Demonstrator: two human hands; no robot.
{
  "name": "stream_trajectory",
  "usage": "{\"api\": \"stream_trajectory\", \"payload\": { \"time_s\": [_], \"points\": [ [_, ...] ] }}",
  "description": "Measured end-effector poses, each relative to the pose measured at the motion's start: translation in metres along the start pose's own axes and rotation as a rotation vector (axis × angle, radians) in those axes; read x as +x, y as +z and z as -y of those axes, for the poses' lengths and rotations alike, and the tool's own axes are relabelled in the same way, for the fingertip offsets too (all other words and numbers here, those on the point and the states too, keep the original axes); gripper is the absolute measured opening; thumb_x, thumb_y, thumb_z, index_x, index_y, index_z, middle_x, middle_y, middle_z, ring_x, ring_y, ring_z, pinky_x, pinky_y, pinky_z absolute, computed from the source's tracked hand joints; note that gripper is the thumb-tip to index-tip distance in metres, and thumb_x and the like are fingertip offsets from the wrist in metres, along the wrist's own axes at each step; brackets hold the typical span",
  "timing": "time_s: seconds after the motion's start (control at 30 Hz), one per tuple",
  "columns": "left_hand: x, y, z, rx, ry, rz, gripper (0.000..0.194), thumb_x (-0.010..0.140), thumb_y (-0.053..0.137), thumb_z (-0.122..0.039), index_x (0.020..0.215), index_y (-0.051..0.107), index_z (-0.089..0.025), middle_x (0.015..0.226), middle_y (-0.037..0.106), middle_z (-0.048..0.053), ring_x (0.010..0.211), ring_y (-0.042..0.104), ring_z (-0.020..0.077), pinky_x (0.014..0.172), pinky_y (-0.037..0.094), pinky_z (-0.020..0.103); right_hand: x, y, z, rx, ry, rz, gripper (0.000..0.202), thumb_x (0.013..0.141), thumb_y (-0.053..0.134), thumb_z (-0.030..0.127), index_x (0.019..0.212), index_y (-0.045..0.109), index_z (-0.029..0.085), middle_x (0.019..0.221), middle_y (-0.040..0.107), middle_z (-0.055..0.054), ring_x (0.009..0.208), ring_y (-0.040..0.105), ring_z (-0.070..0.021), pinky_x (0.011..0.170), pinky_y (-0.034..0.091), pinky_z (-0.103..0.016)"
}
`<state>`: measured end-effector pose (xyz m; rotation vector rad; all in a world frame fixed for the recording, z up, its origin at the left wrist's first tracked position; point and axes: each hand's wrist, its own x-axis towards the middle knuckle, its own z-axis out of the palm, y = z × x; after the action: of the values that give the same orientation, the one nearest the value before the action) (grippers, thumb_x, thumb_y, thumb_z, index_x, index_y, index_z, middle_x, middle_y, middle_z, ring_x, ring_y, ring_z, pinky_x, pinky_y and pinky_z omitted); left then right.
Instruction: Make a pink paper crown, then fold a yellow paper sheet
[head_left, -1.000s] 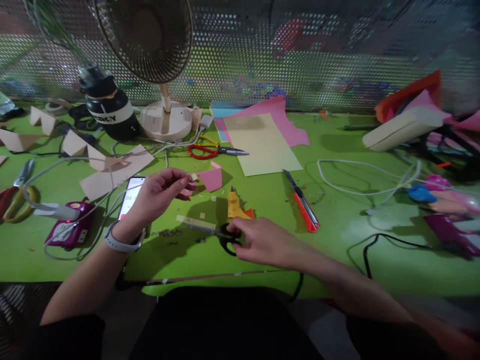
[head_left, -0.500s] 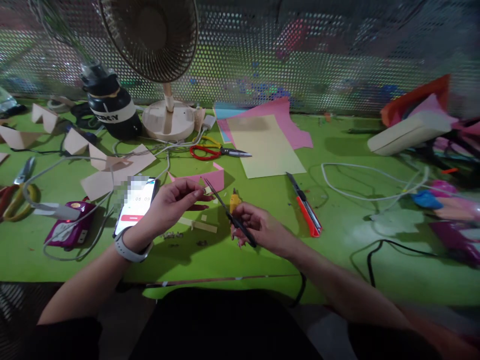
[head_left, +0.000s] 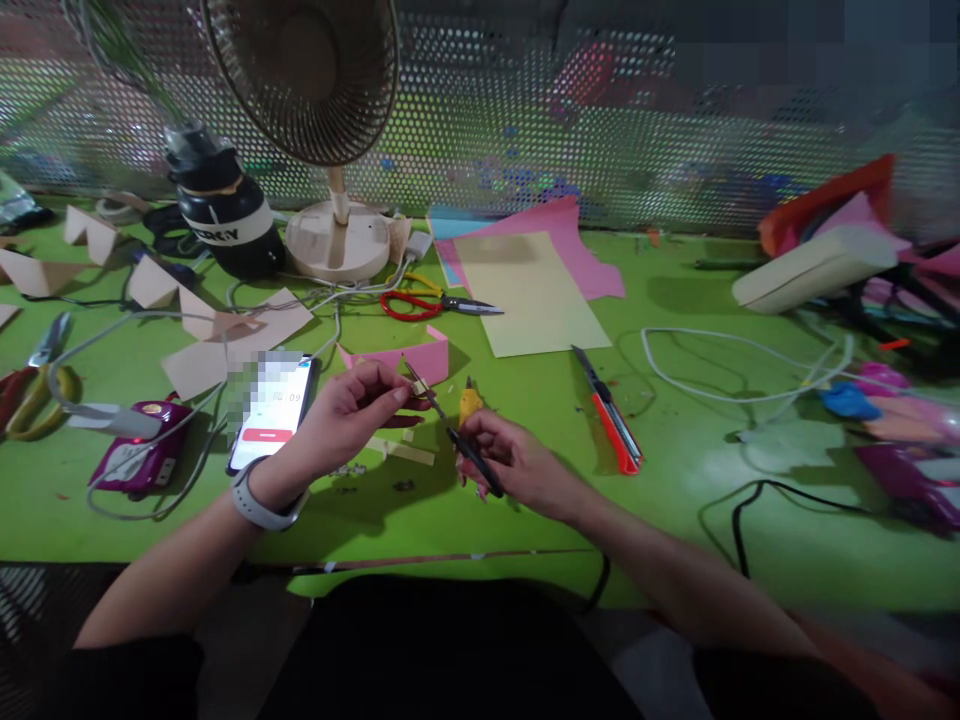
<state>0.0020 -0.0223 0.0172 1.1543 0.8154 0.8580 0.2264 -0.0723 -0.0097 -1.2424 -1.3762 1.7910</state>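
Note:
My left hand (head_left: 367, 405) pinches a small piece of pale yellow paper (head_left: 420, 386) between thumb and fingertips. In my right hand (head_left: 510, 460) is a pair of dark-handled scissors (head_left: 474, 460), its blades pointing up and left at the paper piece. The blades lie across or right beside the paper; whether they touch it I cannot tell. Below the hands are pale yellow paper strips (head_left: 409, 453) on the green table. Just behind the scissors lies a yellow glue gun (head_left: 470, 402), partly hidden. A folded pink paper strip (head_left: 397, 362) stands beyond my left hand.
A lit phone (head_left: 270, 425) lies by my left wrist. A red box cutter (head_left: 619, 435) is on the right. Further back are red-and-yellow-handled scissors (head_left: 439, 303), a yellow sheet (head_left: 536, 300), a fan (head_left: 341, 240) and a black bottle (head_left: 229, 220). Cables loop on both sides.
The scissors have shifted slightly left and down with my right hand, and their blades have closed together somewhat at the paper piece. My left hand has barely moved.

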Motion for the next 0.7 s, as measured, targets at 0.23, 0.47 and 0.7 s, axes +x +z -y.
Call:
{"api": "stream_trajectory", "payload": {
  "time_s": [0.23, 0.47, 0.7],
  "points": [
    [0.0005, -0.0015, 0.001, 0.022, 0.015, 0.022, 0.024, 0.087, 0.072, -0.035, 0.09, 0.06, -0.015, 0.095, 0.075, 0.007, 0.101, 0.073, 0.0223, 0.087, 0.063, 0.037, -0.0008, 0.0019, 0.0051, -0.009, -0.002, -0.035, 0.047, 0.067, 0.083, 0.052, 0.083, 0.051, 0.021, 0.072, 0.056, 0.005, 0.061, 0.053, -0.0096, 0.052, 0.044, -0.022],
    [0.0009, -0.0009, 0.0003, -0.015, 0.012, 0.022, 0.024, 0.085, 0.074, -0.034, 0.088, 0.061, -0.015, 0.093, 0.074, 0.006, 0.098, 0.074, 0.0213, 0.088, 0.062, 0.037, -0.0026, 0.0012, 0.0062, -0.017, 0.029, -0.028, 0.046, 0.07, 0.08, 0.055, 0.084, 0.052, 0.021, 0.073, 0.057, 0.003, 0.064, 0.056, -0.0115, 0.051, 0.047, -0.023],
    [0.0011, -0.0007, 0.0014, -0.007, 0.008, 0.015, 0.025, 0.085, 0.074, -0.035, 0.089, 0.061, -0.015, 0.093, 0.075, 0.006, 0.098, 0.074, 0.0218, 0.09, 0.062, 0.039, -0.0004, 0.0048, 0.0078, -0.035, 0.012, -0.053, 0.047, 0.067, 0.082, 0.054, 0.081, 0.051, 0.021, 0.071, 0.056, 0.004, 0.062, 0.055, -0.0108, 0.053, 0.045, -0.023]
  ]
}}
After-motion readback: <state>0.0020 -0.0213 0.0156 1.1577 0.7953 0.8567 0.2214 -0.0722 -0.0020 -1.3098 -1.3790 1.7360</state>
